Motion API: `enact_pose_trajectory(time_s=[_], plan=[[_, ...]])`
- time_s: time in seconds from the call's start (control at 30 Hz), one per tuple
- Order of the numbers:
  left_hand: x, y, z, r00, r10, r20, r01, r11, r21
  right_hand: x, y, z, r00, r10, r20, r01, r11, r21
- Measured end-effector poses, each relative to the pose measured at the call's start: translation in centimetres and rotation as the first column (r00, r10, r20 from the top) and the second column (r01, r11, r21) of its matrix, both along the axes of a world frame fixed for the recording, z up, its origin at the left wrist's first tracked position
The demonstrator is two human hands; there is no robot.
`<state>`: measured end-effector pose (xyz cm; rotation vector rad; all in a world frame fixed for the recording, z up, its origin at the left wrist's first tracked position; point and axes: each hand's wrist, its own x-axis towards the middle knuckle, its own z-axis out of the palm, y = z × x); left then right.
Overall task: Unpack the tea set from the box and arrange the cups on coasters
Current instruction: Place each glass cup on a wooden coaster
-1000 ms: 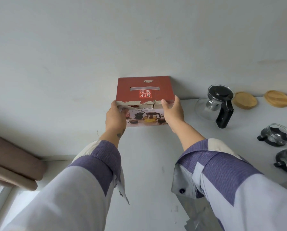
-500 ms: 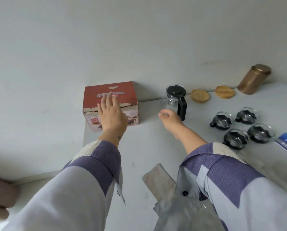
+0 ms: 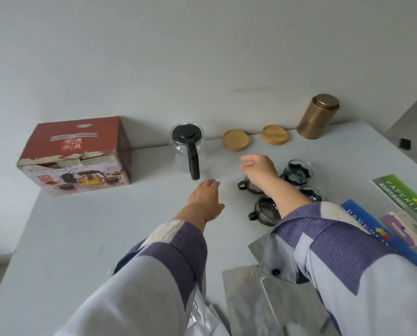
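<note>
Two hands hover over the middle of the tabletop point(image 3: 81, 238), neither holding anything. The left hand point(image 3: 206, 198) reaches forward with fingers relaxed, just short of the glass teapot point(image 3: 187, 149). The right hand point(image 3: 259, 167) hangs loosely curled above four glass cups point(image 3: 265, 210) clustered toward the right edge. Behind them, along the far edge, lie two wooden coasters point(image 3: 235, 139) and a bronze canister point(image 3: 318, 116) near the far right corner. The red box point(image 3: 75, 156) sits at the far left corner. Coloured paper packs point(image 3: 396, 238) lie at the right edge.
</note>
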<state>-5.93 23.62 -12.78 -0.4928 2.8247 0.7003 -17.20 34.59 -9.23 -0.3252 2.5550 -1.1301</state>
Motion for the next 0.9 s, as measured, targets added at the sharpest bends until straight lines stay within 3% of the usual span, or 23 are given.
enact_pose_trajectory(time_s=[0.2, 0.37, 0.57, 0.9], plan=[[-4.9, 1.3, -1.9, 0.989, 0.011, 0.150, -0.001, 0.998, -0.067, -6.3, 1.2, -2.0, 0.996, 0.076, -0.034, -0.074, 0.996, 0.058], [-7.6, 0.5, -2.0, 0.972, -0.029, 0.234, 0.086, 0.967, -0.238, -10.0, -0.1, -4.2, 0.984, 0.173, -0.047, -0.165, 0.976, 0.140], [-8.2, -0.3, -3.1, 0.954, -0.013, 0.300, 0.043, 0.995, -0.094, -14.4, -3.2, -6.2, 0.976, 0.181, -0.124, -0.147, 0.959, 0.242], [-9.2, 0.0, -3.5, 0.928, 0.019, 0.372, 0.023, 0.994, -0.109, -16.6, -7.0, -8.1, 0.968, 0.125, -0.219, -0.052, 0.949, 0.312]])
